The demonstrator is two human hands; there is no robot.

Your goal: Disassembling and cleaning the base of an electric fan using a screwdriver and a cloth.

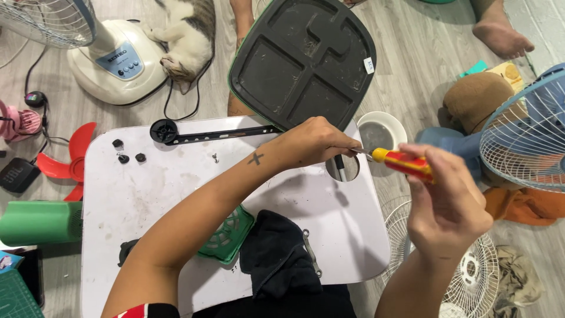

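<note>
Screwdriver [403, 164] work fills the right side of the low white desk [147, 194]: the right hand [450, 197] is clenched around the red-and-yellow handle, while the left hand [315, 141] pinches the thin metal shaft near its tip, close to the lower edge of a large black plastic base plate [303, 59] tilted up at the desk's far edge. The tool looks light, stiff and easy to grip by its ribbed handle; the plate seems rigid but broad and awkward, best held by its rim. Small screws [126, 153] lie loose on the desk.
</note>
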